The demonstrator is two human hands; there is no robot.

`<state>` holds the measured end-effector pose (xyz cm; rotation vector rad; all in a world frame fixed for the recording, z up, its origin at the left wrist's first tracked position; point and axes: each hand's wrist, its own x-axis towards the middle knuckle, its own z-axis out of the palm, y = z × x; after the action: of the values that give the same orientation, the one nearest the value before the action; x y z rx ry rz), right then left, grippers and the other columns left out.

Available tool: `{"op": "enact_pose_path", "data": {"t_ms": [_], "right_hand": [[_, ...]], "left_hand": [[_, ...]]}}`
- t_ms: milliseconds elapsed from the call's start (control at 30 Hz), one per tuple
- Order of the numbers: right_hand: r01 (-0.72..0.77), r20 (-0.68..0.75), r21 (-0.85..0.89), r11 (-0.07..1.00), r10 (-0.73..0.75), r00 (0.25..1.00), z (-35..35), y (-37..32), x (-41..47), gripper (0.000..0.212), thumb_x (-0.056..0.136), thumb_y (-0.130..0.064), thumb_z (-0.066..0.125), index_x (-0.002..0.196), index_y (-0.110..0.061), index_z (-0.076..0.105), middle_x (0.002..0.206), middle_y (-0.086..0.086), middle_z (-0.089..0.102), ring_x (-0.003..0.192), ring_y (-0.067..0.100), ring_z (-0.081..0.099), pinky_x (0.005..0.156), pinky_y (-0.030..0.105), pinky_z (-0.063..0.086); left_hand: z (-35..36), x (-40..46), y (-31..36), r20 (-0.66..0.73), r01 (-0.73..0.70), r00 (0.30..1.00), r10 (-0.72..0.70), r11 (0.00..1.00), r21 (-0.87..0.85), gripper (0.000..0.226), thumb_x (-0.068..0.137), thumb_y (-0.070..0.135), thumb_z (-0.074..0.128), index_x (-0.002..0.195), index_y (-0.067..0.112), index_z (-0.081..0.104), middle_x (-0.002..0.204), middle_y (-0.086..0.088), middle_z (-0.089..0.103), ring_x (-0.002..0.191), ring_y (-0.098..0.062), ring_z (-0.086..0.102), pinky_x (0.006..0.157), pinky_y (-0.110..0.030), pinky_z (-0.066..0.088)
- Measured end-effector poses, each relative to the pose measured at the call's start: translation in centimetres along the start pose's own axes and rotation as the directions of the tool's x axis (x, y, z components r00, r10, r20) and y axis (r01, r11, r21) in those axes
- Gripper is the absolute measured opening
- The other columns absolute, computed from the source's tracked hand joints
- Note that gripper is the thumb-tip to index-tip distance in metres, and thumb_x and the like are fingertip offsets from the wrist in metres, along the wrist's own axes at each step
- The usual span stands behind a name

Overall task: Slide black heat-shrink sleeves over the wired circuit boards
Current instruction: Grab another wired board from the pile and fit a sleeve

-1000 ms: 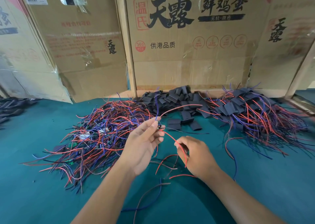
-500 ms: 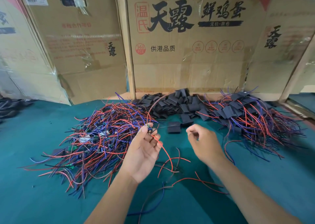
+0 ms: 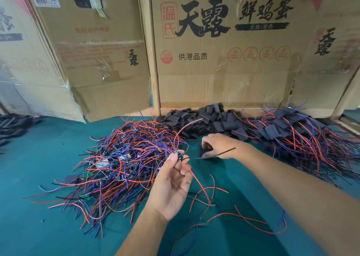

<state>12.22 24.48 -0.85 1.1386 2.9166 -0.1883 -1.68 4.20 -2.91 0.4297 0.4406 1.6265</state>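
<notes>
Holding a small wired circuit board (image 3: 179, 156) up in a fingertip pinch, the left hand (image 3: 171, 185) waits. To its right, down on the table (image 3: 39, 226), the right hand (image 3: 218, 145) curls its grip round one black sleeve (image 3: 204, 150), nearest the sleeve pile (image 3: 204, 121).

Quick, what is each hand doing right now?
Left hand: pinching a small wired circuit board at its fingertips.
Right hand: fingers curled onto a black sleeve lying on the table.
</notes>
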Motion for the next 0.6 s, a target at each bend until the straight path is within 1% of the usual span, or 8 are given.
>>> {"op": "enact_pose_path", "data": {"t_ms": [67, 133, 200, 300, 367, 433, 500, 600], "right_hand": [[-0.013, 0.016, -0.027, 1.0, 0.013, 1.0, 0.1, 0.1, 0.3, 0.027, 0.09, -0.049, 0.06, 0.097, -0.024, 0.054, 0.098, 0.0, 0.055, 0.092, 0.021, 0.054, 0.077, 0.035, 0.043], [-0.04, -0.005, -0.106, 0.994, 0.039, 0.999, -0.1, -0.5, 0.0, 0.021, 0.099, -0.04, 0.048, 0.1, -0.02, 0.054, 0.104, 0.004, 0.056, 0.099, 0.027, 0.055, 0.08, 0.039, 0.045], [-0.11, -0.09, -0.111, 0.988, 0.101, 0.991, -0.9, -1.4, -0.9, 0.02, 0.102, -0.03, 0.04, 0.093, -0.015, 0.051, 0.099, 0.009, 0.059, 0.094, 0.032, 0.058, 0.077, 0.042, 0.048], [-0.189, -0.236, 0.166, 0.968, 0.225, 0.945, -2.0, -3.0, -3.9, 0.025, 0.1, -0.03, 0.037, 0.082, -0.017, 0.048, 0.083, 0.015, 0.063, 0.075, 0.035, 0.064, 0.065, 0.044, 0.05], [-0.177, -0.292, 0.272, 0.946, 0.256, 0.921, -1.7, -4.4, -6.9, 0.027, 0.099, -0.034, 0.038, 0.075, -0.021, 0.043, 0.074, 0.009, 0.062, 0.068, 0.03, 0.065, 0.057, 0.039, 0.046], [-0.211, -0.316, 0.176, 0.962, 0.258, 0.913, -0.3, -5.6, -9.9, 0.022, 0.099, -0.039, 0.038, 0.084, -0.025, 0.046, 0.079, 0.006, 0.061, 0.074, 0.032, 0.061, 0.059, 0.037, 0.043], [-0.278, -0.332, -0.015, 0.961, 0.257, 0.908, 1.5, -6.3, -12.2, 0.018, 0.101, -0.039, 0.037, 0.1, -0.028, 0.051, 0.092, 0.001, 0.064, 0.088, 0.03, 0.063, 0.066, 0.035, 0.045], [-0.292, -0.313, -0.145, 0.946, 0.236, 0.92, 3.5, -6.4, -13.7, 0.024, 0.102, -0.034, 0.037, 0.118, -0.03, 0.054, 0.106, -0.005, 0.065, 0.1, 0.022, 0.062, 0.076, 0.032, 0.047]], "left_hand": [[0.0, 0.2, -0.1, 0.0, 0.028, 1.0, -0.028, 1.0, -0.008, 0.02, 0.083, 0.023, 0.076, 0.095, 0.012, 0.063, 0.073, 0.001, 0.053, 0.055, -0.009, 0.041, 0.053, -0.019, 0.033], [0.2, 0.4, -0.2, -0.02, 0.045, 0.999, -0.045, 0.999, 0.016, 0.013, 0.088, 0.023, 0.065, 0.095, 0.013, 0.06, 0.073, 0.0, 0.054, 0.052, -0.009, 0.04, 0.051, -0.018, 0.035], [0.2, 0.5, -0.3, -0.041, 0.054, 0.998, -0.051, 0.996, 0.071, 0.014, 0.088, 0.026, 0.061, 0.096, 0.015, 0.059, 0.074, 0.001, 0.055, 0.05, -0.009, 0.038, 0.048, -0.018, 0.036], [0.3, 0.5, -0.4, -0.066, 0.081, 0.995, -0.073, 0.989, 0.127, 0.013, 0.088, 0.025, 0.059, 0.097, 0.016, 0.057, 0.068, 0.004, 0.043, 0.049, -0.009, 0.033, 0.044, -0.019, 0.029], [0.5, 0.5, -0.5, -0.085, 0.096, 0.993, -0.084, 0.986, 0.139, 0.014, 0.087, 0.025, 0.059, 0.096, 0.015, 0.058, 0.066, 0.005, 0.038, 0.049, -0.009, 0.03, 0.044, -0.02, 0.028], [0.7, 0.4, -0.6, -0.102, 0.093, 0.992, -0.077, 0.982, 0.163, 0.017, 0.085, 0.023, 0.061, 0.098, 0.012, 0.06, 0.064, 0.005, 0.037, 0.049, -0.009, 0.03, 0.044, -0.019, 0.029], [0.8, 0.3, -0.8, -0.099, 0.089, 0.993, -0.071, 0.976, 0.197, 0.019, 0.084, 0.02, 0.062, 0.099, 0.01, 0.06, 0.062, 0.004, 0.037, 0.048, -0.009, 0.031, 0.044, -0.019, 0.029], [0.7, 0.1, -0.9, -0.076, 0.08, 0.995, -0.064, 0.97, 0.229, 0.018, 0.087, 0.02, 0.061, 0.1, 0.009, 0.061, 0.064, 0.003, 0.039, 0.049, -0.01, 0.031, 0.045, -0.02, 0.03]]}}
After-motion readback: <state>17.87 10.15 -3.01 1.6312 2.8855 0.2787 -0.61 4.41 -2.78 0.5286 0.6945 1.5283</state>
